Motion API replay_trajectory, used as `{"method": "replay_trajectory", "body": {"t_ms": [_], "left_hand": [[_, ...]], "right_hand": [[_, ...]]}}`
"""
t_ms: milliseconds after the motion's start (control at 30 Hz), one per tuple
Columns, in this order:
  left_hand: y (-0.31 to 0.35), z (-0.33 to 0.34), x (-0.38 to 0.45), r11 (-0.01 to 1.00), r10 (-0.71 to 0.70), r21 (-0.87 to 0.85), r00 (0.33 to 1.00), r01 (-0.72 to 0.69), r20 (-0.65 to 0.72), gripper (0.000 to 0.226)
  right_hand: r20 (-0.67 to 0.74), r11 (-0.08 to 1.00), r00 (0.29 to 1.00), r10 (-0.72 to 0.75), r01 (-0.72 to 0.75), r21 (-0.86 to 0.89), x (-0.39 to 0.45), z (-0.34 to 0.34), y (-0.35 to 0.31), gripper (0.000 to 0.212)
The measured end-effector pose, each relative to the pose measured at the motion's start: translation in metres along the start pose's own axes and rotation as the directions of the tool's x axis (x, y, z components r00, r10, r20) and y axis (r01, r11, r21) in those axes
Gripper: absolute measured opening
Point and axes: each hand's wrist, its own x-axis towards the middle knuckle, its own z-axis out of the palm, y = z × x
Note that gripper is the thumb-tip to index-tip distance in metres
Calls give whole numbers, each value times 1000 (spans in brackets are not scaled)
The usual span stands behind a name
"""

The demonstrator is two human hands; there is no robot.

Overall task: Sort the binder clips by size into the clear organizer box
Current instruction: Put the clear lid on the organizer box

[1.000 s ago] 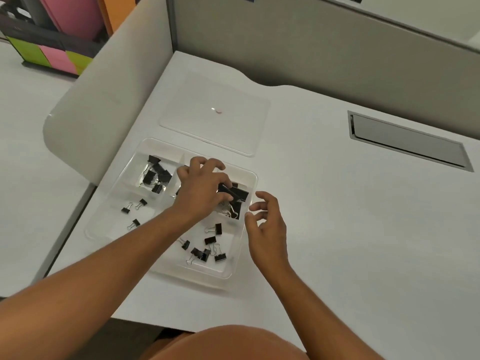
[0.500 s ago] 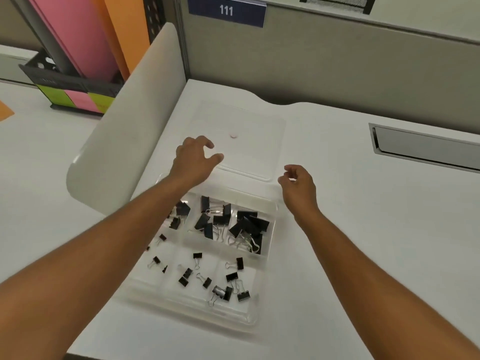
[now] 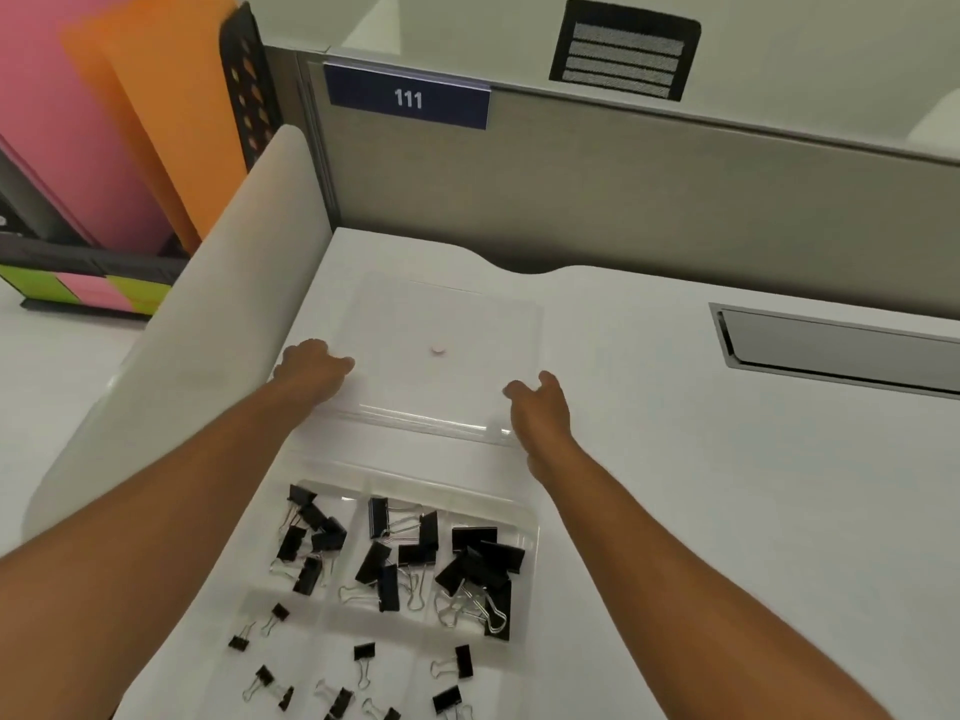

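Note:
The clear organizer box lies on the white desk near me, with black binder clips in its compartments. The far row holds large clips on the right, medium clips in the middle and smaller ones on the left. Small clips sit in the near row. Just beyond the box lies its clear lid. My left hand curls over the lid's left edge. My right hand grips the lid's near right corner.
A curved white divider rises along the desk's left side, and a grey partition with a "111" label closes the back. A grey cable hatch is set into the desk at the right. Coloured folders stand at the far left.
My left hand left the clips in the box and both hands reached forward to the lid, taking hold of its left edge and right corner. The view tilted upward.

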Motion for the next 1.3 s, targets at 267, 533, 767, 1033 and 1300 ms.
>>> {"method": "replay_trajectory", "body": {"t_ms": [267, 533, 767, 1033, 1300], "left_hand": [[0, -14, -43, 932, 240, -250, 963, -263, -119, 38], [19, -37, -127, 808, 398, -338, 870, -483, -291, 7], [-34, -75, -169, 550, 410, -809, 911, -207, 46, 46], [-66, -47, -260, 756, 212, -623, 976, -199, -55, 59], [-118, -39, -278, 934, 132, -268, 927, -235, -351, 49]], "right_hand": [[-3, 947, 999, 52, -48, 318, -17, -36, -23, 59], [-66, 843, 979, -193, 200, 500, -87, -87, -20, 67], [144, 765, 965, -219, 78, 640, -149, -127, 31, 51], [149, 867, 933, -329, 236, 438, -204, -120, 105, 68], [216, 954, 933, -286, 257, 153, -248, -89, 149, 70]]}}
